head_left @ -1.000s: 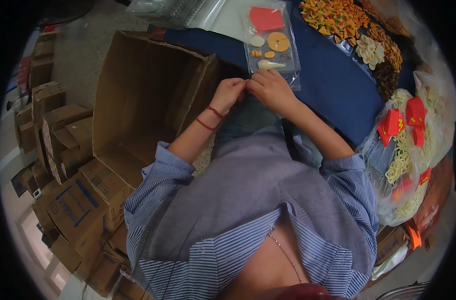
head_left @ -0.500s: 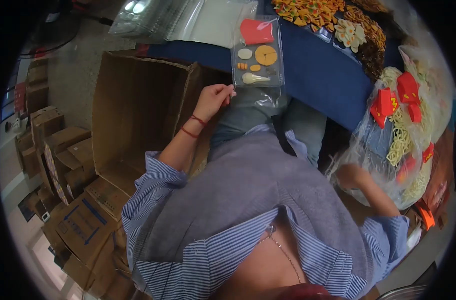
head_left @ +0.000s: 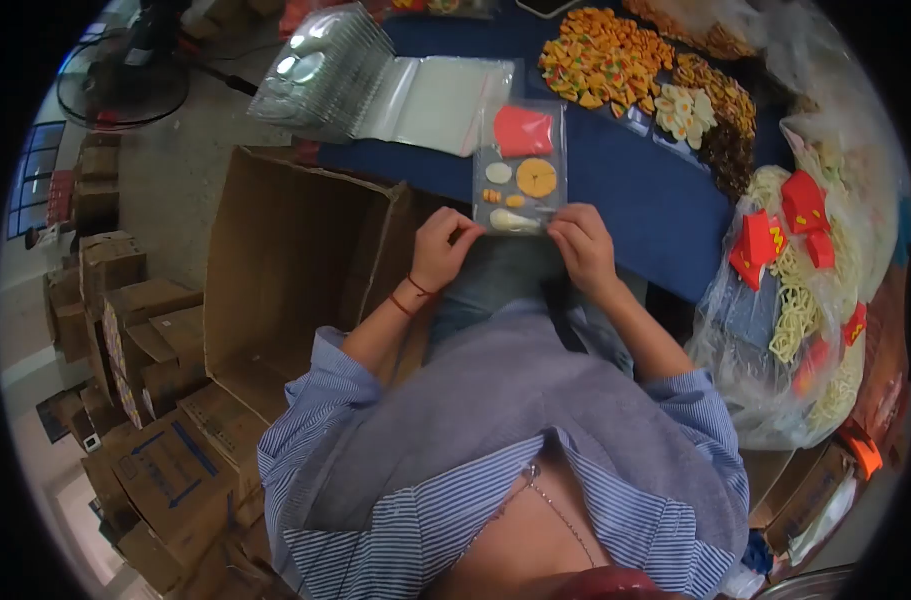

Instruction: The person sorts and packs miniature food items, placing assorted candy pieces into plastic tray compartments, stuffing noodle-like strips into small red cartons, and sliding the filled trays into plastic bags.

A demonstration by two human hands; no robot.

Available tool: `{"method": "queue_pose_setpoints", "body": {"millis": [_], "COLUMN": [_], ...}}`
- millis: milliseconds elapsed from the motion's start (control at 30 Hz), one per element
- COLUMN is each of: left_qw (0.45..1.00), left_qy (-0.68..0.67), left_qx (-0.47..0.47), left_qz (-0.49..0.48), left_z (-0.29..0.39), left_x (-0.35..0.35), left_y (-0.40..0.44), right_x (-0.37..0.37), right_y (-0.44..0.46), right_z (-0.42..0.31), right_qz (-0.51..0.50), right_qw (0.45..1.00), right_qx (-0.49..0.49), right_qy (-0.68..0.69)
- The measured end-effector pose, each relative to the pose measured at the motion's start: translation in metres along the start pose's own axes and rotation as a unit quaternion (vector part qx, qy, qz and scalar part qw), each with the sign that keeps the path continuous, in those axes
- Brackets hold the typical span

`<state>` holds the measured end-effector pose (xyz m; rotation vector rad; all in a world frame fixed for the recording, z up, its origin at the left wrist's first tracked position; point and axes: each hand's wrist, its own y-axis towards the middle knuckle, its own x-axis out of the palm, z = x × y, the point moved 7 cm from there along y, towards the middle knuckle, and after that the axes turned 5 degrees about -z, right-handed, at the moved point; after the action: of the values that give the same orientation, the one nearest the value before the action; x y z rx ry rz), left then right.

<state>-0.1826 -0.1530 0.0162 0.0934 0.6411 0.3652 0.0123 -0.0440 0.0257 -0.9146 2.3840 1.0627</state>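
A clear plastic packet lies at the near edge of the blue-covered table, with a red piece, a round orange piece, a white oval and a pale cone-shaped piece inside. My left hand pinches the packet's near left corner between thumb and fingers. At its near right corner, my right hand has its fingers closed on the packet edge.
An open cardboard box stands left of my legs. Stacked clear trays and flat bags lie behind. Small orange pieces are piled at back right. A plastic bag with noodle-like strands and red cartons is at right.
My right hand has come back from the plastic bag on the right to the packet's right corner. My left hand has moved onto its left corner. The camera view has shifted.
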Motion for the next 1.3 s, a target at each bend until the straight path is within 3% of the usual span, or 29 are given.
{"method": "queue_pose_setpoints", "body": {"millis": [67,100,167,233,300,333,367,400,433,500,567,633,733,767,800,833,867,933,967,1067,1100,1167,1200,1267,1300], "left_qw": [0.986,0.978,0.957,0.939,0.847,0.848,0.804,0.750,0.745,0.787,0.796,0.824,0.863,0.863,0.887,0.904,0.884,0.876,0.861,0.890,0.925,0.975,0.985,0.987,0.953], "left_qy": [-0.110,-0.135,-0.174,-0.199,-0.344,-0.344,-0.426,-0.504,-0.505,-0.497,-0.484,-0.465,-0.410,-0.412,-0.382,-0.349,-0.376,-0.425,-0.474,-0.445,-0.372,-0.219,-0.173,0.060,0.247], "left_qx": [-0.127,-0.156,-0.231,-0.279,-0.402,-0.401,-0.405,-0.407,-0.413,-0.344,-0.340,-0.280,-0.218,-0.215,-0.230,-0.243,-0.269,-0.223,-0.181,-0.093,-0.065,0.021,0.011,0.019,0.035], "left_qz": [-0.018,-0.018,-0.021,-0.033,-0.045,-0.046,-0.090,-0.133,-0.138,-0.125,-0.129,-0.162,-0.199,-0.196,-0.124,-0.051,-0.065,-0.050,-0.041,0.041,0.046,-0.009,-0.017,-0.147,-0.174], "left_z": [-0.016,-0.019,-0.045,-0.047,-0.054,-0.058,-0.062,-0.055,-0.054,-0.042,-0.024,-0.005,0.022,0.025,0.019,0.014,0.015,0.011,0.010,-0.010,-0.023,0.013,0.012,0.048,0.043], "left_x": [0.012,0.017,0.029,0.031,0.044,0.043,0.053,0.059,0.060,0.053,0.045,0.042,0.026,0.023,0.012,-0.001,-0.002,-0.004,-0.006,-0.022,-0.033,-0.073,-0.086,-0.103,-0.104], "left_y": [-0.001,-0.002,-0.008,-0.009,-0.020,-0.021,-0.026,-0.031,-0.033,-0.021,-0.008,0.009,0.033,0.041,0.053,0.064,0.075,0.102,0.116,0.158,0.178,0.222,0.250,0.296,0.325], "right_x": [0.001,0.001,0.006,0.002,0.000,0.010,0.023,0.026,0.034,0.038,0.027,0.025,0.002,-0.020,-0.030,-0.024,-0.017,0.018,0.032,0.058,0.060,0.074,0.077,0.078,0.078], "right_y": [-0.002,-0.001,-0.002,0.012,0.017,0.022,0.020,0.019,0.019,0.020,0.037,0.038,0.053,0.060,0.059,0.065,0.079,0.106,0.112,0.130,0.133,0.122,0.118,0.113,0.111], "right_z": [0.011,0.010,0.033,0.022,0.007,-0.012,-0.029,-0.030,-0.029,-0.029,-0.038,-0.032,-0.024,-0.016,-0.001,0.014,0.020,0.028,0.035,0.045,0.047,0.057,0.060,0.059,0.058], "right_qz": [0.027,0.032,-0.009,-0.001,0.009,-0.054,-0.117,-0.119,-0.157,-0.203,-0.192,-0.166,-0.109,0.015,0.137,0.203,0.201,0.153,0.129,0.107,0.100,0.015,-0.008,-0.047,-0.060], "right_qw": [0.995,0.996,0.975,0.980,0.978,0.981,0.964,0.964,0.967,0.965,0.976,0.978,0.992,0.985,0.915,0.847,0.848,0.651,0.629,0.614,0.614,0.658,0.677,0.701,0.711], "right_qx": [0.096,0.080,0.221,0.184,0.160,0.040,-0.078,-0.072,-0.067,-0.054,-0.056,-0.072,-0.003,0.111,0.215,0.223,0.217,0.215,0.234,0.251,0.242,0.357,0.345,0.342,0.340], "right_qy": [0.000,0.005,-0.016,-0.076,-0.137,-0.183,-0.226,-0.226,-0.191,-0.156,-0.089,-0.101,-0.060,0.131,0.314,0.437,0.439,0.712,0.730,0.741,0.745,0.663,0.650,0.624,0.612]}}
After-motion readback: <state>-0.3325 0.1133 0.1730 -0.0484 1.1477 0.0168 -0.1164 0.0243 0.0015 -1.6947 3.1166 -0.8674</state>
